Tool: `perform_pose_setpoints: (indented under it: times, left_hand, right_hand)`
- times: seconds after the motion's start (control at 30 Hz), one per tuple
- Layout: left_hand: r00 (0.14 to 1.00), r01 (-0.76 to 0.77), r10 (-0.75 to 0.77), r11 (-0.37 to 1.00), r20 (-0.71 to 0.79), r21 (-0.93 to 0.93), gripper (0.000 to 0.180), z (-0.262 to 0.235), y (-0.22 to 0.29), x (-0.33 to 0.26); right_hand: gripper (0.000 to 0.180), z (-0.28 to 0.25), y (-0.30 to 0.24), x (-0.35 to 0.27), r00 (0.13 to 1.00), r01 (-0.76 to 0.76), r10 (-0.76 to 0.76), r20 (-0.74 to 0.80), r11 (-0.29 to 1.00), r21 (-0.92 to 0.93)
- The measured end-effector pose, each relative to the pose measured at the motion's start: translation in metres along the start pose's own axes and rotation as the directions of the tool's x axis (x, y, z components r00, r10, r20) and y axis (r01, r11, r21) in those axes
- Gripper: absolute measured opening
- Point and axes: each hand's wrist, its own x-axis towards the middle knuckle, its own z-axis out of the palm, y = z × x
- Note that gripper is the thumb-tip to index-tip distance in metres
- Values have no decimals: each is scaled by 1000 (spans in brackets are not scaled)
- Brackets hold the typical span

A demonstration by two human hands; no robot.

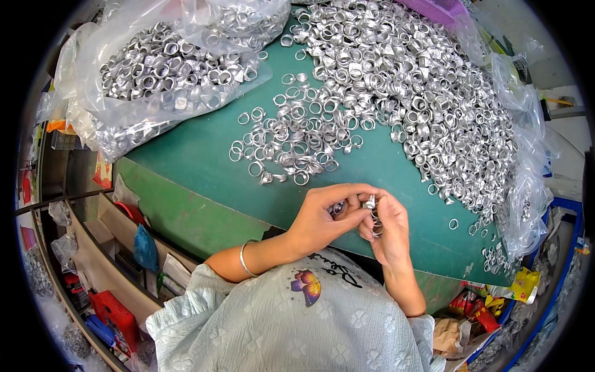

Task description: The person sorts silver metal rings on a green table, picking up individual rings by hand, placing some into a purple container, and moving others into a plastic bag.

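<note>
Close to the table's near edge, my two hands meet. My left hand point(322, 214) has its fingers curled round some silver rings, partly hidden in the palm, and its thumb and forefinger reach to a silver ring point(370, 203) between the hands. My right hand point(392, 226) is closed too, fingers bent about several more rings point(377, 224). Just beyond the hands lies a loose patch of silver rings point(297, 139) on the green table point(198, 155). A far larger heap of rings point(427, 93) spreads over the back and right.
An open clear plastic bag point(124, 118) full of rings stands at the back left. Crumpled plastic point(527, 155) lines the right side, with a purple basket point(437, 11) at the far edge. Shelving with a red basket point(116, 316) is at lower left; colourful packets point(474, 310) lie lower right.
</note>
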Motion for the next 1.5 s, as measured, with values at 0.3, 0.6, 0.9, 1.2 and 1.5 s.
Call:
perform_pose_setpoints:
  times: [0.3,0.6,0.9,1.2,1.5]
  left_hand:
    - [984,174,-177,966,2,-194,28,-14,-16,-2]
    - [972,208,-230,932,-41,-297,18,-19,-8,-1]
    - [945,325,-234,748,227,-579,26,-29,-21,-1]
    - [930,361,-201,650,307,-668,29,-26,-24,-5]
    - [880,473,-400,678,257,-562,33,-26,-14,3]
  right_hand:
    - [32,-17,-16,30,980,6,-73,-184,939,-344]
    - [15,-21,-4,84,826,260,-503,253,-58,-964]
    - [26,-14,-18,29,992,-127,127,25,992,-6]
    - [25,-6,-11,16,990,-133,128,55,986,100]
    - [24,-17,-6,12,988,-143,150,-39,980,138]
